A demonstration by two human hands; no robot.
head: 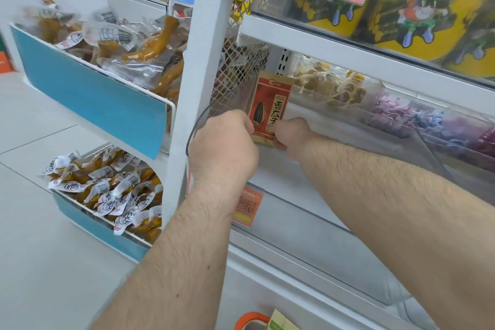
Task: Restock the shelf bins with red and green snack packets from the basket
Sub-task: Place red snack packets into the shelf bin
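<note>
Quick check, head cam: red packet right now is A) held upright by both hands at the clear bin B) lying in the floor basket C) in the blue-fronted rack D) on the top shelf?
A: the left hand and right hand both pinch the red packet upright at the clear bin.

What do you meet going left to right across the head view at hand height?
Blue-fronted wire bin → white shelf post → left hand → red snack packet → right hand → clear bin of purple sweets.
</note>
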